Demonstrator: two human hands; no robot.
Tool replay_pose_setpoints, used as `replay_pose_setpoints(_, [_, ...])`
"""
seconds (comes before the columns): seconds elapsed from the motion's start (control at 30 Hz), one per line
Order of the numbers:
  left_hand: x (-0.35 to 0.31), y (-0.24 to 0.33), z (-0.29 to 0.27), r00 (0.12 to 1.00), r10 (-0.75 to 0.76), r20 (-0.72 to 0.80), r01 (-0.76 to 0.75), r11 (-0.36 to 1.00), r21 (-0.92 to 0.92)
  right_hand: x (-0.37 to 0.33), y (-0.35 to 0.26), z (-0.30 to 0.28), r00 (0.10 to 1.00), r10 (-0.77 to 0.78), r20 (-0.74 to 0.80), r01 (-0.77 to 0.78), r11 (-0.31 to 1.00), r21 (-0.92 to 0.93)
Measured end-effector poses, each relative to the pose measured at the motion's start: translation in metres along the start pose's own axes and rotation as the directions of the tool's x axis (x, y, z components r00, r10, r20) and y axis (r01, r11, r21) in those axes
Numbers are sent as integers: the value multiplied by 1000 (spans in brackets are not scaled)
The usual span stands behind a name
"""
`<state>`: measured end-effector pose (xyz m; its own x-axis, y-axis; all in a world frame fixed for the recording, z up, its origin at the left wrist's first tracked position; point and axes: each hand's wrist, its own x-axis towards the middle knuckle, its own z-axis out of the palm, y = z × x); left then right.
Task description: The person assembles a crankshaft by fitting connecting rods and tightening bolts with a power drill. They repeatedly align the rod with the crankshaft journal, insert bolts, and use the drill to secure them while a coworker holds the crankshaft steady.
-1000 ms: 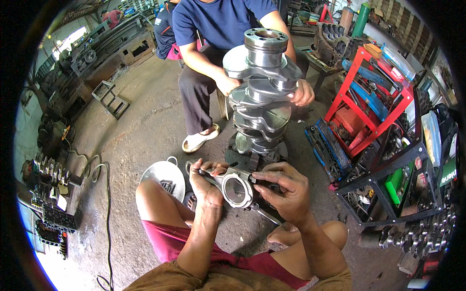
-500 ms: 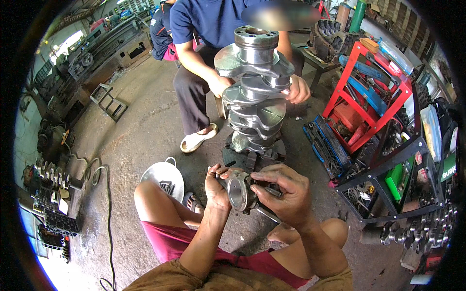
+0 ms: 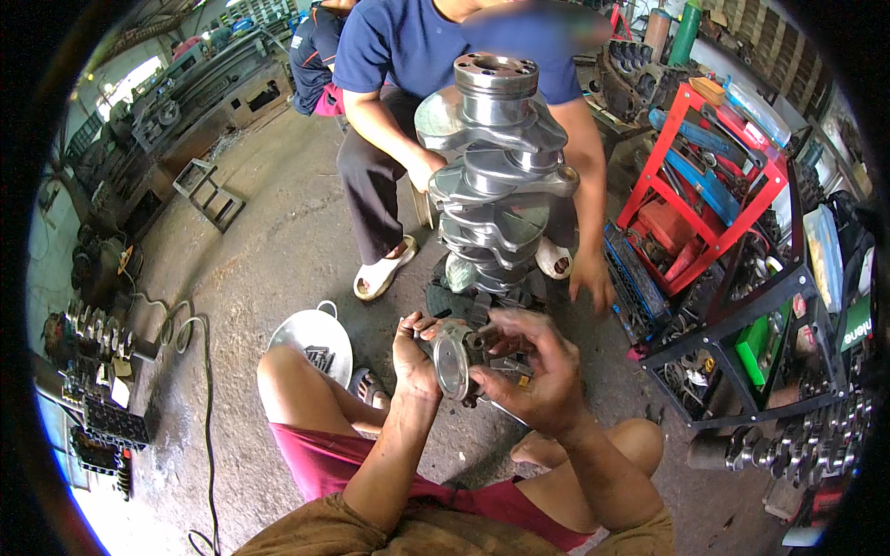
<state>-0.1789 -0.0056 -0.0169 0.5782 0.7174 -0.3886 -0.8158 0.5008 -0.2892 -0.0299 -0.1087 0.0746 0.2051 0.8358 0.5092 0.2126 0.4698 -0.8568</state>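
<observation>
Above my lap, my left hand is closed around the side of a metal connecting rod, its round ring-shaped end turned toward me. My right hand grips the same part from the right, thumb at the ring and fingers curled over the dark bolt side, partly smeared by motion. Just beyond stands a tall polished crankshaft, upright on the floor. A co-worker in a blue shirt sits behind it, one hand beside the crankshaft and the other hand reaching down to its right.
To the left of my knee sits a round metal bowl holding several small dark metal pieces. A red and black tool rack stands at the right, with a socket tray beside it. A cable runs along the floor at left.
The co-worker's hand at right has left the crankshaft and dropped toward the floor by the tool rack. My right fingers have shifted on the connecting rod; my left hand stays put.
</observation>
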Motion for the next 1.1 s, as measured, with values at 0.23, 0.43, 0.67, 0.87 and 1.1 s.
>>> replay_pose_setpoints(0.23, [-4,0,-2,978,-187,96,199,970,-139,-6,13,13,1000,-29,4,28,988,152])
replay_pose_setpoints(0.43, [-4,1,-5,985,-158,67,166,978,-129,-9,15,13,995,-52,83,53,999,-4])
replay_pose_setpoints(0.67, [-3,4,-9,995,-79,66,85,992,-94,-10,13,13,998,32,57,-36,996,77])
replay_pose_setpoints(0.87, [-2,5,-12,993,-104,60,112,984,-136,-7,13,16,995,-96,1,95,988,120])
replay_pose_setpoints(1.1, [3,13,-21,997,-55,58,57,998,-39,-6,13,8,987,-131,89,139,986,-93])
